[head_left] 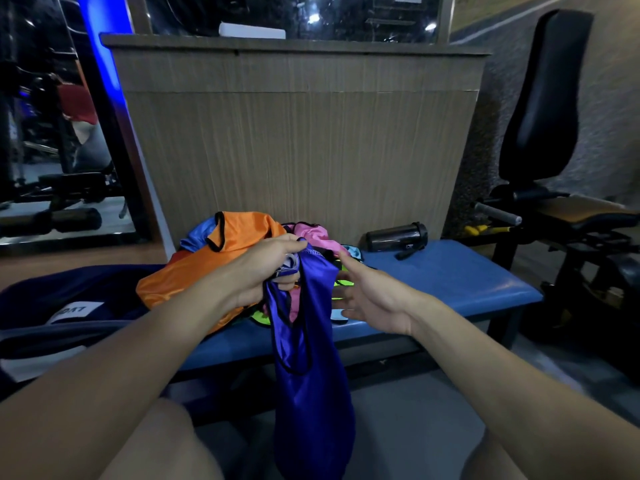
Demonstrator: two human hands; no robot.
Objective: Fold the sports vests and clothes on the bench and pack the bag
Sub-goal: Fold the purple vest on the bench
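My left hand (268,268) grips the top of a shiny blue sports vest (311,382) with black trim, which hangs down in front of the blue padded bench (450,275) toward the floor. My right hand (367,296) is just right of the vest with its fingers spread and straight, reaching toward the fabric; whether they touch it is unclear. Behind my hands lies a heap of vests: an orange one (207,265), a pink one (313,235), a light blue one (353,251) and neon yellow pieces (341,284). A dark navy bag (79,296) sits at the bench's left end.
A black bottle (396,239) lies on the bench against a wooden panel wall (301,150). A black gym seat machine (547,188) stands at the right. A mirror with gym gear fills the left. My knees show at the bottom edge.
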